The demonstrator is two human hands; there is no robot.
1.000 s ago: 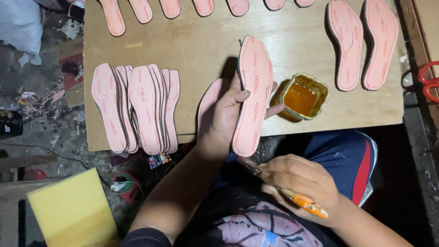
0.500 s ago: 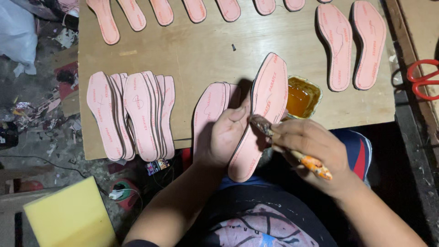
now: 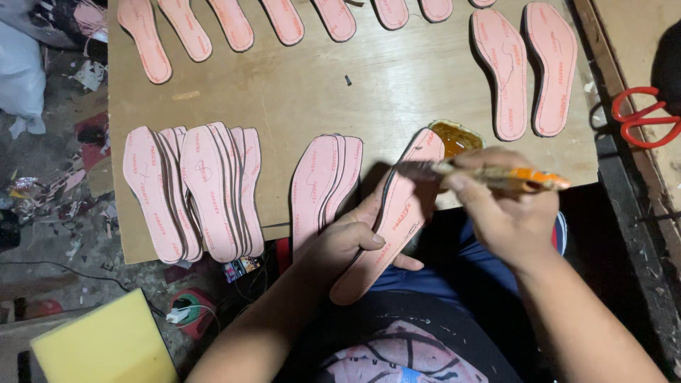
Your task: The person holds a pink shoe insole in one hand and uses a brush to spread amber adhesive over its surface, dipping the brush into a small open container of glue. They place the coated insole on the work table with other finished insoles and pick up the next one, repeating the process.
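Both hands work over a wooden board. Left hand [image 3: 347, 245] grips one pink shoe insole [image 3: 391, 218], fingers curled around its edge and thumb across its face, holding it tilted over the board's near edge above the person's lap. Right hand [image 3: 505, 213] is closed around an orange-handled brush [image 3: 489, 174], whose bristle end rests on the insole's upper part.

Just behind the brush sits one small tub of amber glue [image 3: 454, 136]. Beside the held insole lies a small stack of about three pink insoles [image 3: 323, 181]; farther left is a fanned pile of about eight [image 3: 191, 191]. Along the board's far edge runs a row of at least eight single insoles [image 3: 234, 21], and two more [image 3: 528, 67] lie side by side at the right. Every insole is pale pink with a dark rim and faint red print.

One pair of red-handled scissors [image 3: 642, 117] lies off the board at right. One yellow foam block [image 3: 106, 344] sits at lower left.
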